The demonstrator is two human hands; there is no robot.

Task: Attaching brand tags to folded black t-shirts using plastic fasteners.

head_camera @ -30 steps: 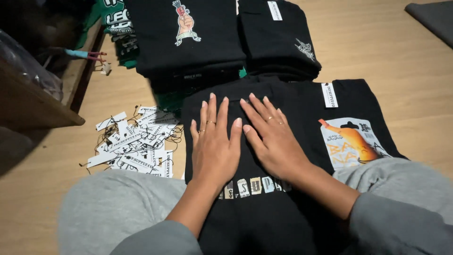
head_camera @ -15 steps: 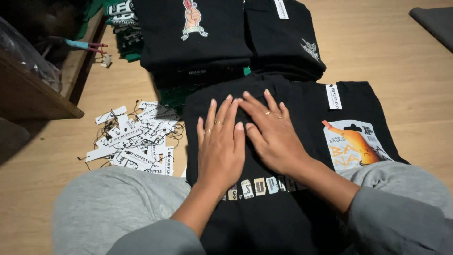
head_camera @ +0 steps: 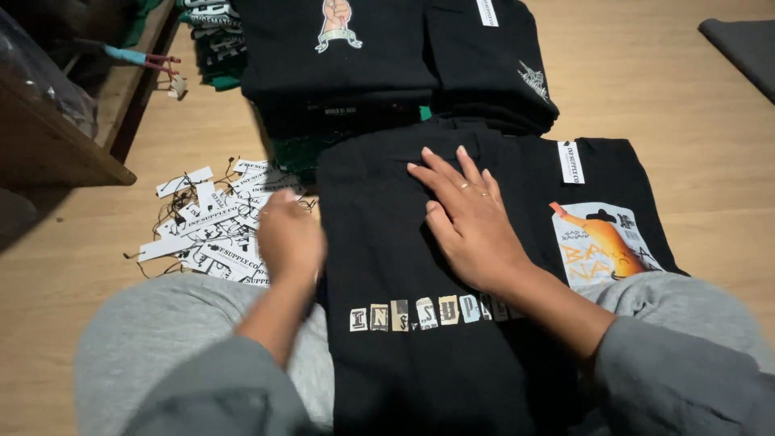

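Observation:
A black T-shirt (head_camera: 387,242) with a row of cut-out letter patches lies flat on my lap and the wooden floor. My right hand (head_camera: 468,218) rests palm down on its upper middle, fingers spread, with rings on two fingers. My left hand (head_camera: 289,236) is blurred at the shirt's left edge, right beside a heap of white paper hang tags (head_camera: 211,226) with black strings; whether it holds anything cannot be told. Under the top shirt lies another black shirt (head_camera: 601,242) with an orange print and a white neck label.
Two piles of folded black shirts (head_camera: 347,64) stand at the back, green garments (head_camera: 210,44) behind them. A low wooden shelf (head_camera: 56,145) is at the left. A dark cloth (head_camera: 747,40) lies at the far right on the wooden floor (head_camera: 694,137).
My left hand has slid off the shirt to the left, toward the heap of tags. My right hand stays flat on the shirt.

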